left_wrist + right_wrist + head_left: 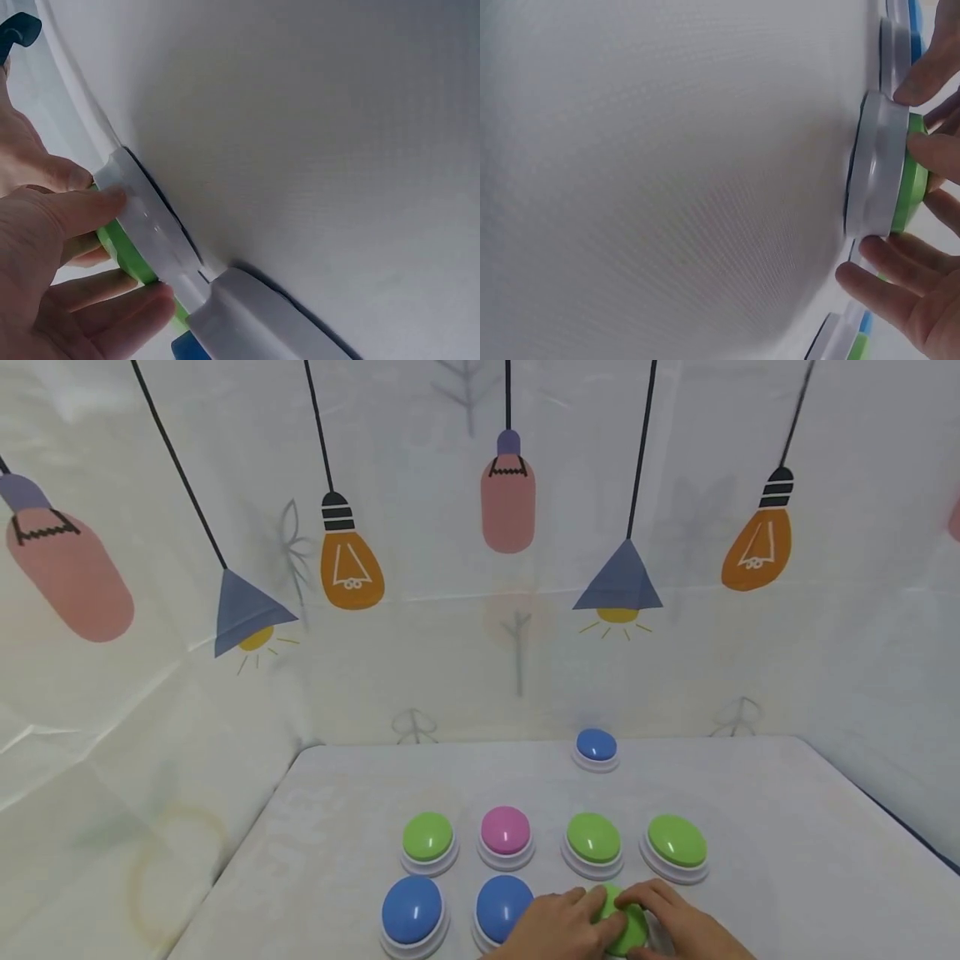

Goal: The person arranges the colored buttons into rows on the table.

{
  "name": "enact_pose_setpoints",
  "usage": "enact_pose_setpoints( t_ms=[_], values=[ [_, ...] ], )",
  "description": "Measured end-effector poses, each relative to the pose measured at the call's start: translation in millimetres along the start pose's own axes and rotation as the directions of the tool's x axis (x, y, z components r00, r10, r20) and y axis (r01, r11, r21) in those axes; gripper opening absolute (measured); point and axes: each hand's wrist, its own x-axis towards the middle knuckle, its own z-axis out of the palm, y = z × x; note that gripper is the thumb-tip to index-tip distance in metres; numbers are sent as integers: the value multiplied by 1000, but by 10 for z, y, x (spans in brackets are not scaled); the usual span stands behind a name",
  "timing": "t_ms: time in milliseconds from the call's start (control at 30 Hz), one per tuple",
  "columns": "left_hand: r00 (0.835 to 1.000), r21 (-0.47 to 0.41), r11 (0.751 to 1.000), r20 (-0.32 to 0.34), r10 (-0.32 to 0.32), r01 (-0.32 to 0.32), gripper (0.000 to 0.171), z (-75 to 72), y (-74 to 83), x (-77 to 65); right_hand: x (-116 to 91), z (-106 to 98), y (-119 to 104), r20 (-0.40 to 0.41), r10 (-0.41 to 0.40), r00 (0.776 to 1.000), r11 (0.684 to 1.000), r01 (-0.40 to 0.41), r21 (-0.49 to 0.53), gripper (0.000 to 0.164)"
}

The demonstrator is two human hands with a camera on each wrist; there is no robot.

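Observation:
In the head view, a green push button (633, 933) with a white round base sits at the front of the table between both hands. My left hand (558, 928) grips it from its left side; in the left wrist view the thumb lies along the white base (139, 202) and fingers bend under the green dome. From the other side my right hand (686, 927) holds the same button, with curled fingertips on the dome. The right wrist view shows fingers (877, 259) at the base's edge. Just left stands a blue push button (504, 906), partly behind the left hand.
Another blue button (412, 910) stands front left. Behind is a row of a green button (427, 837), a pink one (506, 831) and two more green ones (677, 841). A lone blue button (596, 745) sits near the white table's (360, 777) back edge, before a lamp-patterned cloth (435, 677).

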Motion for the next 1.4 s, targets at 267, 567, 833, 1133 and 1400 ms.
enact_pose_setpoints(
  t_ms=[267, 567, 833, 1133, 1400],
  values=[
    [1000, -1, 1000, 24, -3, 3, 39, -23, 24, 52, -26, -2, 18, -2, 5, 1000, 1000, -6, -23, 46],
    [1000, 15, 1000, 26, -8, 7, 43, 30, 19, 17, -11, 32, 0, 21, 38, 999, 999, -38, 16, 43],
    [1000, 36, 999, 19, -16, 15, 51, 44, 10, -38, -15, 51, -7, -25, -52, 998, 995, 50, -82, 46],
    [1000, -4, 1000, 2, 1, -1, 51, 39, -14, -81, -23, 40, -53, -15, 0, 1000, 996, -2, -85, 51],
    [999, -50, 999, 51, -10, 12, 48, 0, -44, -86, -51, 30, -86, -32, -5, 999, 995, 1, -102, 53]
  ],
)
